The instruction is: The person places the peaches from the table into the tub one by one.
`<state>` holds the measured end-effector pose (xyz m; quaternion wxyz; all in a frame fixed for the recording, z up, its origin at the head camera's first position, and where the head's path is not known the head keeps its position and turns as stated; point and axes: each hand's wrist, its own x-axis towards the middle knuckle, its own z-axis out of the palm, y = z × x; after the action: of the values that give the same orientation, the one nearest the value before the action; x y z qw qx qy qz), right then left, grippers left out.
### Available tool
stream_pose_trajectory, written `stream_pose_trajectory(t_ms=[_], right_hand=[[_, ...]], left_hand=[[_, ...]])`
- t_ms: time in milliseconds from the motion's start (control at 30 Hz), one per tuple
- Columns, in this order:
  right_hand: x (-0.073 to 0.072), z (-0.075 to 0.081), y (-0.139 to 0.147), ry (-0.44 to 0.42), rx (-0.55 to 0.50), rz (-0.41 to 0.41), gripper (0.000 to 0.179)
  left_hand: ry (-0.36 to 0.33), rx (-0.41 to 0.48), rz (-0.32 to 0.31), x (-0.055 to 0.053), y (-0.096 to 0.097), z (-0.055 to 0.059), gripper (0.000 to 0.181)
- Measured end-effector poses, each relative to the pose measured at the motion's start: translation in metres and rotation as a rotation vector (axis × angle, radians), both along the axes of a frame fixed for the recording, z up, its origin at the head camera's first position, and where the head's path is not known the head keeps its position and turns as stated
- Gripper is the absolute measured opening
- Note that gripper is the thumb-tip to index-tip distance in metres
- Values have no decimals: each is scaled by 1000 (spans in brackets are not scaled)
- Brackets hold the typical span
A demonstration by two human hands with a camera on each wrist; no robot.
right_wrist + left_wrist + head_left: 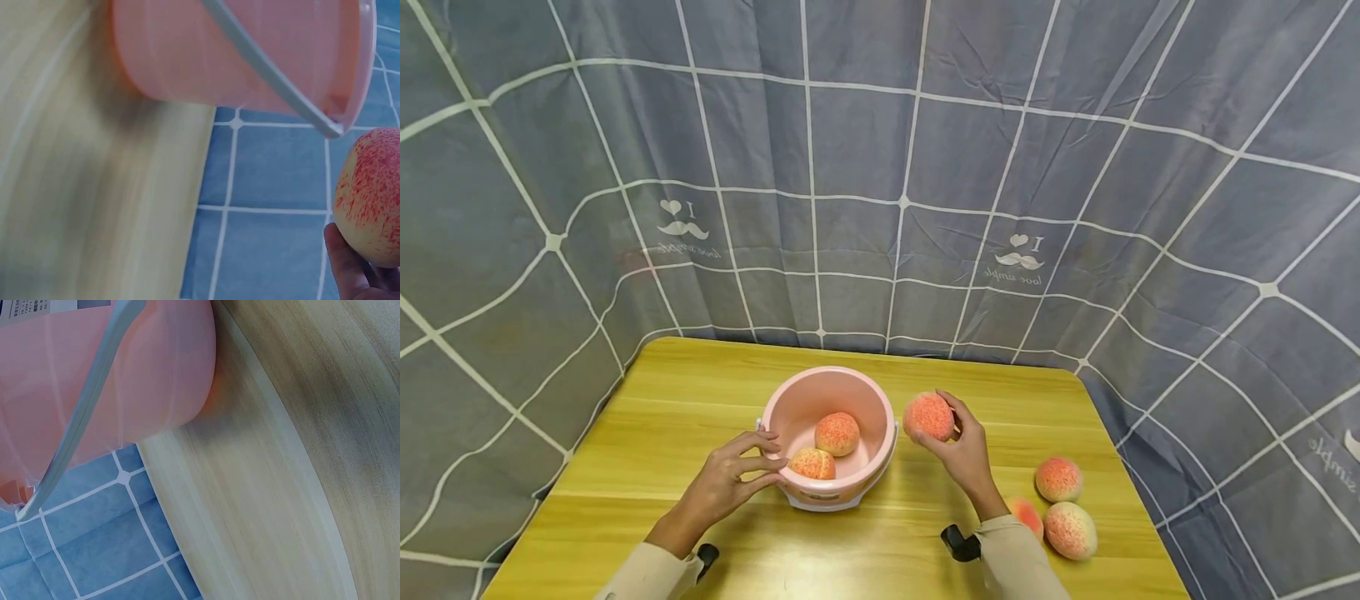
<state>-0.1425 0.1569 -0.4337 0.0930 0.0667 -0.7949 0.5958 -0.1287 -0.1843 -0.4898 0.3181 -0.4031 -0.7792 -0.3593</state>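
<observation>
A pink bucket (870,400) with a pale handle stands on the table, and two peaches (837,433) lie inside it. My left hand (730,473) holds the bucket's left rim, fingertips at the edge. To the right of the bucket, my right hand (964,450) grips a red-speckled peach (928,416) between thumb and fingers, apart from the rim. The right wrist view shows that peach (375,197) beside the bucket (181,56) with a finger below it. In the left wrist view the bucket's side (156,375) and handle (87,412) show, but the left hand is out of frame.
Three more peaches (1071,531) sit together on the table's right side, one partly hidden by the right sleeve (1018,560). A yellow wood-grain table (700,392) lies below. Behind and around it hangs a grey curtain (865,233) with white grid lines.
</observation>
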Motion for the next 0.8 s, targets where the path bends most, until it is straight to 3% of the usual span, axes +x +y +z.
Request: stream_pose_trajectory(t_ms=[300,800], right_hand=[[-8,9,-14,-6,-50,51,68],[-15,18,-40,43,-36,140,65]], left_hand=[[11,6,-7,-2,0,-1,28],[14,-5,3,-1,1,0,29]])
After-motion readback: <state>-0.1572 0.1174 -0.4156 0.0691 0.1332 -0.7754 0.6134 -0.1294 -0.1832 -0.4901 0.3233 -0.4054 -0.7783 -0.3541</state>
